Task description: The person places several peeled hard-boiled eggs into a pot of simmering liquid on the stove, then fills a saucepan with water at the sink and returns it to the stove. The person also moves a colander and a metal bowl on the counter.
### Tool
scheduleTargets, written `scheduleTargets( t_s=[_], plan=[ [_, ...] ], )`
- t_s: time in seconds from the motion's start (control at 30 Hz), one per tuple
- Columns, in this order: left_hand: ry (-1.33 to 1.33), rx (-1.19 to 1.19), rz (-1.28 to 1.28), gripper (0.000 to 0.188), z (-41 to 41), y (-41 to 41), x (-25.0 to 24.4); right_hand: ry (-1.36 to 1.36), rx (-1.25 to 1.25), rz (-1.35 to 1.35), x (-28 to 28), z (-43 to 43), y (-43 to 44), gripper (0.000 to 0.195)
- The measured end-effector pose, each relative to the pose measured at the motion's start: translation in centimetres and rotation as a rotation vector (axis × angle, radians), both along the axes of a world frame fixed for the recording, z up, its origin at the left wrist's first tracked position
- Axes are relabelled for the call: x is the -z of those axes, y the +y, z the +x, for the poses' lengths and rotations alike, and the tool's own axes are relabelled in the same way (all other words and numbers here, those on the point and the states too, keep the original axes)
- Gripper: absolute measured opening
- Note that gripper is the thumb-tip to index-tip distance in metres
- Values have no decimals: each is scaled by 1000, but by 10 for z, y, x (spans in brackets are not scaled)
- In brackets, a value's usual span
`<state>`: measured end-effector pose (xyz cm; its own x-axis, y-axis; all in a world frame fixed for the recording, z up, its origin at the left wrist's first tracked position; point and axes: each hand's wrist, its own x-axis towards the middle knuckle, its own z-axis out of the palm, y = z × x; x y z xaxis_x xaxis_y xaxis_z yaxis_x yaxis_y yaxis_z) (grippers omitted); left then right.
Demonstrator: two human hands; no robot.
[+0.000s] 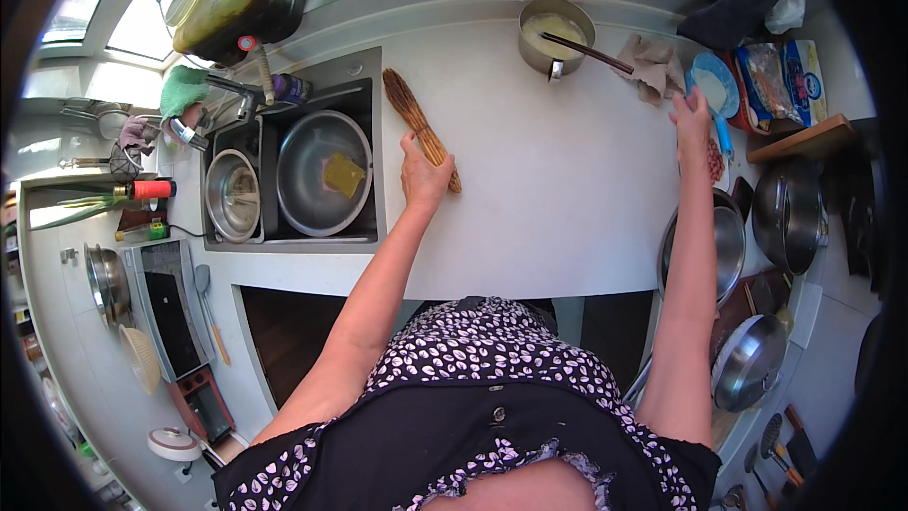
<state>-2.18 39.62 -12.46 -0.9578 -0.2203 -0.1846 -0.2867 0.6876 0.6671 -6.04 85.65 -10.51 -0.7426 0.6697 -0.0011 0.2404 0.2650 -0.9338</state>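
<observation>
My left hand [424, 174] grips the lower half of a bamboo pot-scrubbing brush [418, 117], its dark bristle end pointing towards the back of the white counter [525, 199]. Out at the far right, my right hand [691, 124] stretches forward with the fingers apart, beside a blue ladle-like scoop [715, 89] with something white in it. The fingertips overlap the scoop's edge in view; whether they touch it I cannot tell. Below the wrist, reddish peanuts or beans [716, 162] show partly. A metal pot [528, 50] of pale liquid has chopsticks [589, 53] resting across it.
Left lies a double sink [376, 156] with a large steel basin [287, 191] holding a yellow-green sponge or cloth [345, 175], and a smaller basin [213, 191]. A crumpled cloth [649, 67] sits right of the pot. Steel bowl [731, 248], wok [784, 220] and wooden board [801, 142] crowd the right.
</observation>
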Motion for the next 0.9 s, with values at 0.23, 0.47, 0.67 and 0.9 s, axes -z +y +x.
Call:
scheduleTargets(
  t_s=[0.23,0.47,0.67,0.9],
  plan=[
    [-47,-138,834,72,4,-18,-37,-104,-334,-103,5,115,-132,31],
    [12,-86,1160,57,29,3,-70,-21,-636,-580,-71,119,-334,37],
    [141,-181,1240,56,60,-43,-108,-59,-826,-658,-83,122,-366,37],
    [332,-434,1118,51,120,-129,-109,-233,-1164,-1015,-77,120,-452,34]
  ],
)
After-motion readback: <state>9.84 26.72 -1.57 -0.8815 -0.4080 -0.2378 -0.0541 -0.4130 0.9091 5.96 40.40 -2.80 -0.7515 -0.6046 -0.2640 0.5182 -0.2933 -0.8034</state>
